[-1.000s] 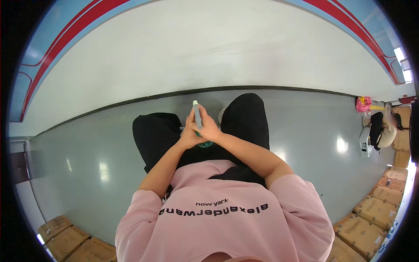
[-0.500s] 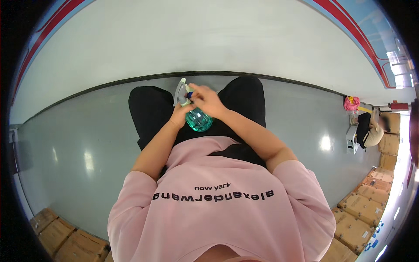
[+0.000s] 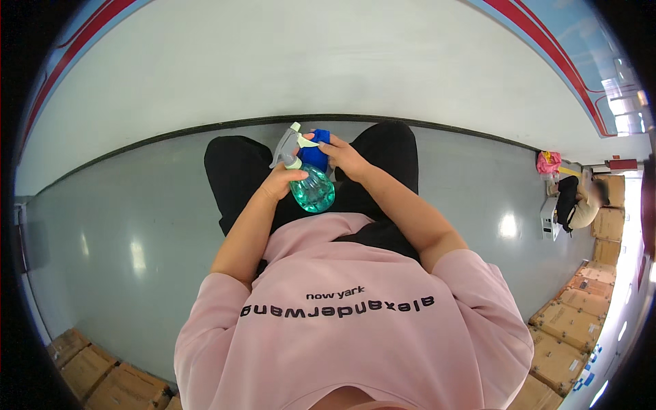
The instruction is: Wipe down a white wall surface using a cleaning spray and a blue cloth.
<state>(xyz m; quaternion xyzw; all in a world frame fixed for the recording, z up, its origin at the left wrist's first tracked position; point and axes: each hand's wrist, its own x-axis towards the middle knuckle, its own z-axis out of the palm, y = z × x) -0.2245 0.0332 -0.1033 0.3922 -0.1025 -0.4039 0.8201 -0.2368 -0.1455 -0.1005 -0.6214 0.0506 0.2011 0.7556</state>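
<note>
A clear spray bottle (image 3: 316,193) with green see-through sides and a pale trigger head (image 3: 283,147) is tilted above my lap. My left hand (image 3: 279,182) is wrapped round its neck, the thumb lying along the upper side. Just behind the bottle is a bright blue thing (image 3: 313,158), possibly a cloth; its kind is unclear. My right hand (image 3: 346,160) grips the upper right edge of it between thumb and fingers, close to the trigger head. The bottle hides part of the blue thing.
My knees in black trousers (image 3: 383,154) frame the hands, near a white wall (image 3: 307,68). Cardboard boxes (image 3: 567,318) line the right side, with more boxes (image 3: 126,386) at lower left. At far right a person (image 3: 581,205) sits by a white case (image 3: 550,219) and a pink bag (image 3: 548,162).
My right hand has shifted right from beside the bottle's neck and now grips the blue thing, of which far more shows. The bottle has moved slightly right and down in my left hand.
</note>
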